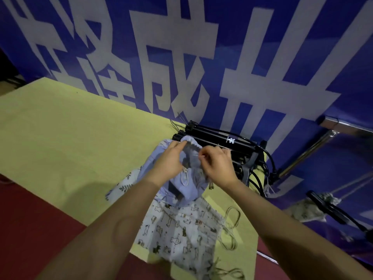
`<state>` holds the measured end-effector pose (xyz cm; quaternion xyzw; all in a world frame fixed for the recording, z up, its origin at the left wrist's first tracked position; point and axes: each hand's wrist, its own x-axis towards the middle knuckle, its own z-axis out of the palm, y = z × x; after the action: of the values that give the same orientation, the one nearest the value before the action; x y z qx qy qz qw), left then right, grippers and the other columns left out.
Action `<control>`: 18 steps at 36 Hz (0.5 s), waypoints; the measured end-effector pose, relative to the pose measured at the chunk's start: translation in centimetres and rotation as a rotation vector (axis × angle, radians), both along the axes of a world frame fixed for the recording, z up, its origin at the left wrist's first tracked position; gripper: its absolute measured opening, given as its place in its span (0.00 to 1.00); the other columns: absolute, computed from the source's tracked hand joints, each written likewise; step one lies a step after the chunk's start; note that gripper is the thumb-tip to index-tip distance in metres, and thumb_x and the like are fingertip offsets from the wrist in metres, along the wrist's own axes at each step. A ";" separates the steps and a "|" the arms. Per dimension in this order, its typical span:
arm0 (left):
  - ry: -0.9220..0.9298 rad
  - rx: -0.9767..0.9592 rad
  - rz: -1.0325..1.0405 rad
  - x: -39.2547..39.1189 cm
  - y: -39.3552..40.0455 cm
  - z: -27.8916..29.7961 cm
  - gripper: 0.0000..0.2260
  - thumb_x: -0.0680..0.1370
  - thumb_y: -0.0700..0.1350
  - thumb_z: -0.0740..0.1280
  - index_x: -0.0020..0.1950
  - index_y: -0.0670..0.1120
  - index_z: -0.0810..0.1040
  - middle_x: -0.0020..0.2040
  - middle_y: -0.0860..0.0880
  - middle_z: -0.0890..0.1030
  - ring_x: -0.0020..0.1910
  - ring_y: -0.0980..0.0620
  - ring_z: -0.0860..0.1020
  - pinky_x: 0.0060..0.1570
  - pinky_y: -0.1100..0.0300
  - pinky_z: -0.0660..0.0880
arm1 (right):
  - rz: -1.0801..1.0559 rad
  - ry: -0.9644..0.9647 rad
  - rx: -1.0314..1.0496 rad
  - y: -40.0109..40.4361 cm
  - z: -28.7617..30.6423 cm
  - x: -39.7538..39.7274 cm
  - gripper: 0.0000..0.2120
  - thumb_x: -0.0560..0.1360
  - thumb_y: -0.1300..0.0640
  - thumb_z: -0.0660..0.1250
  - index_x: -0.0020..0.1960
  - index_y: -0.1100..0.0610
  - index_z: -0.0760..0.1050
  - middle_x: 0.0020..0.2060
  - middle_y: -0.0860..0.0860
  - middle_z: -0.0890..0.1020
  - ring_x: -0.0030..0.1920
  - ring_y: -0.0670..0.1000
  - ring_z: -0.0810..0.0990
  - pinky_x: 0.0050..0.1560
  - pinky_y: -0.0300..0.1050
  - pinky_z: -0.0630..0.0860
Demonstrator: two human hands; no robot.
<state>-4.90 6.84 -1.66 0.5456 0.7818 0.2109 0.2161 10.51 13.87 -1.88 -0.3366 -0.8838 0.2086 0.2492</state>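
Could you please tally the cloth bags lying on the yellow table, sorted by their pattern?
plain blue bag, pinched at its mouth by the left hand and the right hand: 1
leaf-print bag: 1
animal-print bag: 1
Total: 3

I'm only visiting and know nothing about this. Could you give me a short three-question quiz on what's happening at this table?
1. True or false: the left hand and the right hand both hold the blue bag at its opening.
2. What lies just behind the blue bag? A. a black tripod B. a red box C. a kettle
3. Fill in: the table top is ___ in colour.
Key: 1 true; 2 A; 3 yellow.
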 end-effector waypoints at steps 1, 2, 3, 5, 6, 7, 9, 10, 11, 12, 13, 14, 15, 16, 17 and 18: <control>-0.027 0.003 -0.014 0.0 0.0 0.4 0.34 0.74 0.28 0.60 0.77 0.47 0.56 0.70 0.46 0.63 0.56 0.40 0.74 0.46 0.46 0.74 | 0.018 -0.050 0.051 -0.2 0.1 -0.4 0.05 0.77 0.58 0.62 0.45 0.54 0.76 0.39 0.47 0.79 0.45 0.50 0.73 0.48 0.44 0.55; -0.046 0.009 -0.028 0.0 0.0 0.8 0.34 0.74 0.28 0.60 0.77 0.47 0.55 0.70 0.46 0.63 0.60 0.41 0.72 0.48 0.47 0.75 | 0.024 -0.097 0.090 -0.3 0.0 -0.7 0.06 0.77 0.58 0.62 0.44 0.54 0.77 0.38 0.47 0.79 0.46 0.51 0.73 0.46 0.44 0.52; -0.065 0.014 -0.040 0.0 0.0 1.1 0.35 0.74 0.28 0.61 0.77 0.47 0.55 0.71 0.46 0.63 0.62 0.42 0.72 0.49 0.48 0.75 | 0.019 -0.142 0.120 -0.3 -0.1 -1.0 0.06 0.76 0.58 0.62 0.44 0.53 0.77 0.38 0.47 0.79 0.47 0.51 0.72 0.45 0.44 0.50; -0.100 0.023 -0.057 0.0 -0.1 1.7 0.35 0.74 0.28 0.61 0.78 0.48 0.54 0.72 0.48 0.62 0.62 0.42 0.72 0.49 0.48 0.75 | -0.003 -0.189 0.143 -0.3 -0.3 -1.3 0.06 0.76 0.55 0.64 0.44 0.52 0.79 0.40 0.47 0.80 0.51 0.52 0.70 0.45 0.44 0.48; -0.120 0.028 -0.061 -0.1 -0.1 1.9 0.35 0.74 0.28 0.61 0.78 0.48 0.54 0.72 0.48 0.61 0.61 0.41 0.72 0.49 0.46 0.75 | -0.012 -0.208 0.139 -0.2 -0.4 -1.5 0.05 0.76 0.54 0.64 0.46 0.51 0.79 0.43 0.46 0.81 0.54 0.52 0.70 0.46 0.44 0.48; -0.131 0.029 -0.060 -0.2 -0.1 2.0 0.35 0.74 0.28 0.61 0.78 0.48 0.54 0.73 0.48 0.61 0.60 0.40 0.73 0.49 0.44 0.75 | -0.015 -0.246 0.140 -0.1 -0.4 -1.5 0.06 0.76 0.51 0.65 0.49 0.50 0.79 0.48 0.46 0.80 0.56 0.53 0.68 0.47 0.45 0.48; -0.121 0.022 -0.050 -0.4 0.1 2.1 0.35 0.74 0.28 0.61 0.78 0.48 0.54 0.73 0.48 0.61 0.60 0.41 0.73 0.51 0.43 0.75 | -0.005 -0.352 0.155 0.2 -0.4 -1.5 0.12 0.76 0.45 0.64 0.57 0.47 0.77 0.58 0.44 0.76 0.60 0.54 0.65 0.52 0.48 0.50; -0.104 0.012 -0.044 -0.5 0.2 2.0 0.35 0.74 0.29 0.61 0.78 0.48 0.54 0.73 0.48 0.60 0.61 0.41 0.73 0.52 0.44 0.75 | -0.001 -0.375 0.156 0.4 -0.5 -1.5 0.15 0.75 0.44 0.65 0.60 0.46 0.76 0.60 0.44 0.74 0.61 0.54 0.64 0.54 0.49 0.50; -0.081 -0.004 -0.040 -0.6 0.2 1.9 0.35 0.74 0.29 0.61 0.78 0.47 0.53 0.73 0.47 0.60 0.60 0.41 0.73 0.52 0.44 0.75 | -0.004 -0.367 0.145 0.6 -0.5 -1.4 0.17 0.75 0.43 0.65 0.62 0.46 0.75 0.61 0.45 0.72 0.62 0.54 0.64 0.55 0.49 0.51; -0.051 -0.025 -0.036 -0.8 0.4 1.7 0.35 0.74 0.29 0.61 0.78 0.47 0.52 0.73 0.47 0.60 0.59 0.41 0.73 0.51 0.44 0.75 | -0.010 -0.334 0.127 0.8 -0.4 -1.3 0.18 0.74 0.43 0.66 0.62 0.47 0.75 0.61 0.46 0.72 0.61 0.54 0.64 0.56 0.48 0.51; -0.016 -0.055 -0.034 -0.9 0.4 1.5 0.35 0.75 0.30 0.61 0.78 0.47 0.51 0.72 0.46 0.60 0.57 0.40 0.74 0.51 0.44 0.75 | -0.016 -0.289 0.106 1.0 -0.5 -1.2 0.18 0.74 0.44 0.66 0.62 0.49 0.74 0.60 0.47 0.72 0.61 0.54 0.64 0.56 0.47 0.52; 0.018 -0.089 -0.031 -1.0 0.6 1.3 0.35 0.75 0.31 0.62 0.78 0.47 0.51 0.72 0.46 0.60 0.57 0.40 0.74 0.51 0.44 0.75 | -0.020 -0.242 0.091 1.2 -0.6 -1.0 0.17 0.75 0.46 0.66 0.62 0.50 0.75 0.59 0.48 0.72 0.60 0.54 0.65 0.55 0.45 0.53; 0.039 -0.123 -0.026 -1.0 0.7 1.1 0.35 0.75 0.32 0.63 0.78 0.46 0.51 0.72 0.45 0.59 0.57 0.39 0.74 0.52 0.45 0.75 | -0.027 -0.198 0.080 1.4 -0.7 -0.8 0.15 0.76 0.49 0.65 0.61 0.52 0.75 0.57 0.49 0.73 0.58 0.54 0.66 0.53 0.44 0.54; 0.046 -0.150 -0.021 -1.1 0.9 0.9 0.35 0.76 0.33 0.64 0.78 0.46 0.52 0.73 0.45 0.59 0.58 0.39 0.74 0.53 0.46 0.75 | -0.043 -0.164 0.069 1.7 -0.9 -0.7 0.13 0.77 0.51 0.64 0.60 0.53 0.75 0.56 0.50 0.74 0.57 0.54 0.67 0.52 0.43 0.54; 0.041 -0.167 -0.015 -1.0 1.0 0.6 0.34 0.76 0.33 0.64 0.78 0.46 0.53 0.73 0.45 0.58 0.57 0.39 0.74 0.53 0.46 0.75 | -0.070 -0.148 0.055 2.0 -1.1 -0.5 0.12 0.78 0.53 0.63 0.59 0.54 0.75 0.55 0.51 0.74 0.56 0.55 0.69 0.51 0.43 0.56; 0.029 -0.172 -0.003 -0.9 1.3 0.4 0.32 0.76 0.33 0.63 0.77 0.46 0.55 0.73 0.45 0.58 0.56 0.39 0.75 0.51 0.47 0.75 | -0.105 -0.157 0.039 2.4 -1.3 -0.4 0.11 0.78 0.55 0.62 0.59 0.55 0.75 0.55 0.52 0.75 0.55 0.55 0.70 0.50 0.43 0.57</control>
<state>-5.77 8.09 -1.24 0.5292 0.7992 0.1346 0.2512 10.15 16.23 -3.22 -0.3929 -0.8856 0.1510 0.1963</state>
